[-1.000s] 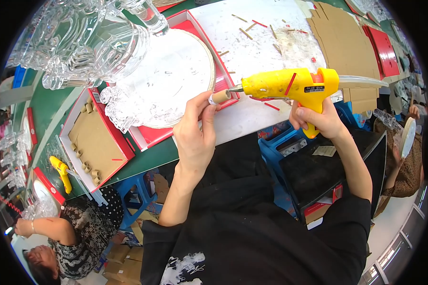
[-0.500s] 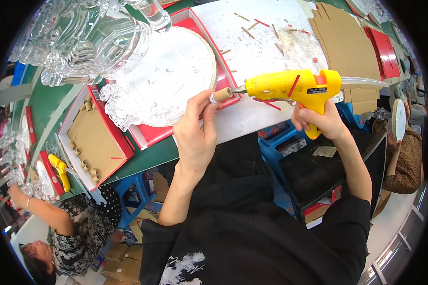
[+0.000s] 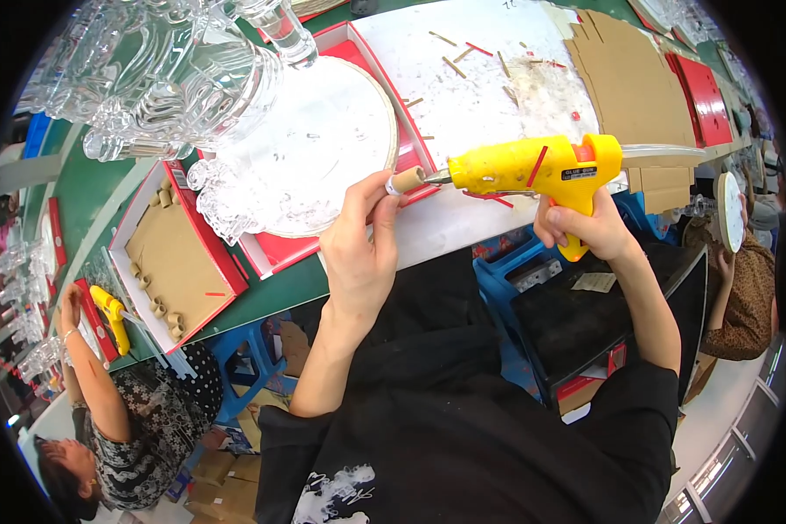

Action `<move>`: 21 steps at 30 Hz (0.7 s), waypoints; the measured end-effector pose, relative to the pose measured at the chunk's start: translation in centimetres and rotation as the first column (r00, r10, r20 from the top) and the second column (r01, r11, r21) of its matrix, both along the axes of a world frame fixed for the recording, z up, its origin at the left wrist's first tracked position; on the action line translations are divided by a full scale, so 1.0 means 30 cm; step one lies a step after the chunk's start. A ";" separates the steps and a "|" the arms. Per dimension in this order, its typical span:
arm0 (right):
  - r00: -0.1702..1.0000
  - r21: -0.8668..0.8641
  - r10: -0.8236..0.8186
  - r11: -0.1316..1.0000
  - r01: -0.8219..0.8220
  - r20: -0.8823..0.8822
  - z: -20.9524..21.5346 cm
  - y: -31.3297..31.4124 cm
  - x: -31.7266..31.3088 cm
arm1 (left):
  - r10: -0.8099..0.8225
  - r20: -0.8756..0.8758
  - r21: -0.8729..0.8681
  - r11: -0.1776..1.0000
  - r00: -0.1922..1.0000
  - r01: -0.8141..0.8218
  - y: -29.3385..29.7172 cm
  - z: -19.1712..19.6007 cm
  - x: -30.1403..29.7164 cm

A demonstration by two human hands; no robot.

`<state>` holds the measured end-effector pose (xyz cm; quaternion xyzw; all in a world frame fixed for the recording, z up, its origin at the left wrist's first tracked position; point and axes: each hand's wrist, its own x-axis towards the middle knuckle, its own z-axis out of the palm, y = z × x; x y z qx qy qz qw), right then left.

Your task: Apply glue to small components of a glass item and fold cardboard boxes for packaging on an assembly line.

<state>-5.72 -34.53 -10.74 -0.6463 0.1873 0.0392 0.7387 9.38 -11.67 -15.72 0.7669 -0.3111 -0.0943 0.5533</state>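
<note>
Between the thumb and fingers of my left hand (image 3: 364, 240) is a short cardboard tube (image 3: 406, 180), its open end turned to the right. My right hand (image 3: 583, 225) is wrapped round the handle of a yellow glue gun (image 3: 519, 164), with a clear glue stick (image 3: 663, 150) poking out of its back. The metal nozzle (image 3: 439, 176) meets or nearly meets the tube's rim. Behind my left hand a round white disc (image 3: 323, 131) lies in a red-and-white box lid (image 3: 358, 39). Clear moulded glass-like pieces (image 3: 175, 79) stand at its left.
A second box lid (image 3: 179, 253) at the left holds several cardboard tube pieces. Small brown and red strips (image 3: 454, 67) litter the white board. Cardboard sheets (image 3: 633, 87) and a red box (image 3: 700, 98) lie at the right. A co-worker (image 3: 118, 419) sits at the left, another (image 3: 746, 271) at the right.
The tube and the glue gun have stayed together, the gun shifting very slightly left. At the left, the co-worker's arm has risen toward the table. My grips are unchanged.
</note>
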 end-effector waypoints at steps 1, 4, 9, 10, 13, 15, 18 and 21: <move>1.000 0.001 0.000 1.000 0.000 0.000 0.001 0.000 0.001 | -0.002 0.006 0.010 1.000 1.000 0.002 0.000 -0.002 0.000; 1.000 0.013 0.007 1.000 -0.007 -0.001 -0.001 0.000 0.003 | -0.001 0.013 0.002 1.000 1.000 0.001 0.001 -0.007 0.000; 1.000 -0.020 -0.002 1.000 0.003 0.011 0.000 0.003 0.001 | 0.002 0.000 0.001 1.000 1.000 -0.002 -0.001 -0.006 -0.001; 1.000 -0.020 -0.002 1.000 0.002 0.011 0.002 0.005 0.000 | 0.006 -0.002 -0.003 1.000 1.000 -0.006 -0.001 -0.007 -0.002; 1.000 -0.029 -0.003 1.000 0.003 0.009 0.001 0.008 -0.002 | 0.013 -0.015 0.009 1.000 1.000 -0.013 -0.003 0.001 -0.002; 1.000 -0.032 -0.002 0.999 0.002 0.013 -0.011 0.002 -0.013 | 0.014 -0.026 -0.006 1.000 1.000 -0.014 -0.007 0.007 -0.005; 1.000 -0.070 -0.016 0.997 0.016 0.009 -0.015 0.006 -0.021 | 0.014 -0.034 -0.020 1.000 0.999 -0.015 -0.009 0.017 -0.005; 0.998 -0.084 -0.032 0.996 0.037 0.055 -0.022 0.016 -0.016 | 0.018 -0.025 -0.016 1.000 1.000 -0.018 -0.016 0.024 -0.005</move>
